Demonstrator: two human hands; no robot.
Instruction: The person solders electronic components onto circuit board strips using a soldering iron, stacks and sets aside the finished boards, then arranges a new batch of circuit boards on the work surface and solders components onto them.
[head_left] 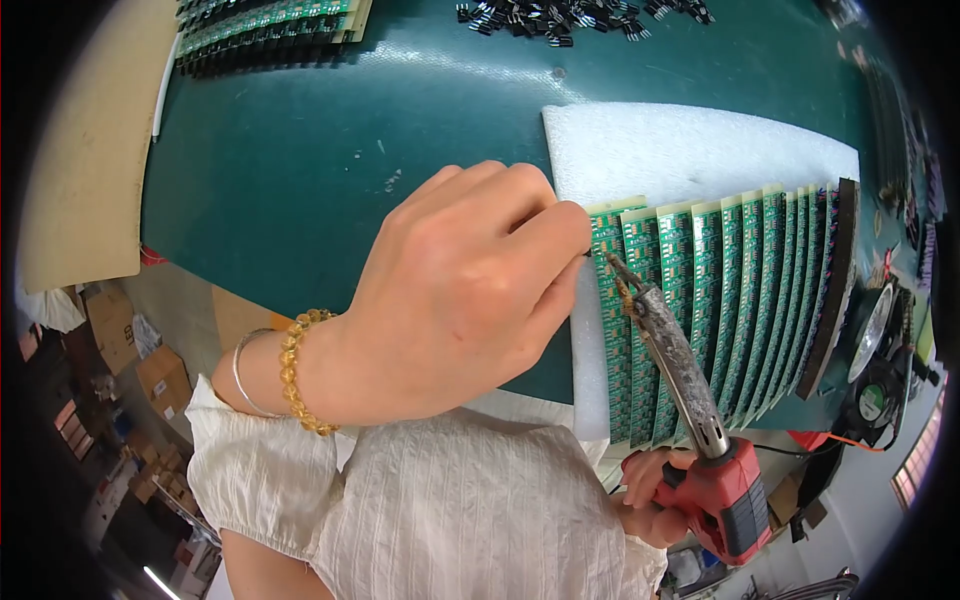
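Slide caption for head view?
Right hand holds a red soldering gun over green circuit boards on white foam; left hand close by.

Points red soldering gun (pixel 692 390) at green circuit boards (pixel 735 290) with right hand (pixel 652 503); curls left hand (pixel 470 285) by their edge.

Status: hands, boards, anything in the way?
Left grip by leftmost circuit board, fingertips partly hidden. Right grip closed around red-handled soldering iron; tip at that board, contact unclear. Left grip hides part of foam sheet.
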